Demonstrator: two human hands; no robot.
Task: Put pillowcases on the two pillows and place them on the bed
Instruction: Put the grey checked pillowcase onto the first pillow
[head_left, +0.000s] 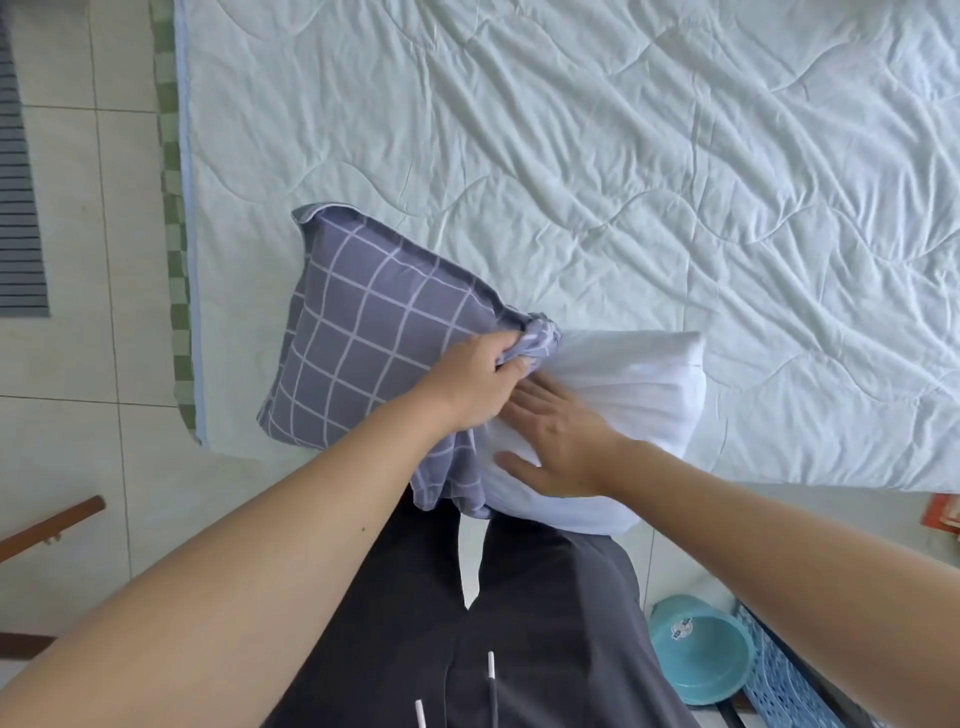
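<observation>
A white pillow lies at the near edge of the bed, its left half inside a purple-grey checked pillowcase. The pillow's right half sticks out bare. My left hand grips the bunched open edge of the pillowcase at the pillow's middle. My right hand lies flat with fingers spread on the bare white pillow, just right of the left hand. Loose pillowcase fabric hangs over the bed's near edge below my left wrist. Only one pillow is in view.
The bed carries a pale quilted cover with a green checked border along its left side. Tiled floor lies to the left. A teal plastic basin and a blue perforated basket stand on the floor at lower right. A wooden handle shows at left.
</observation>
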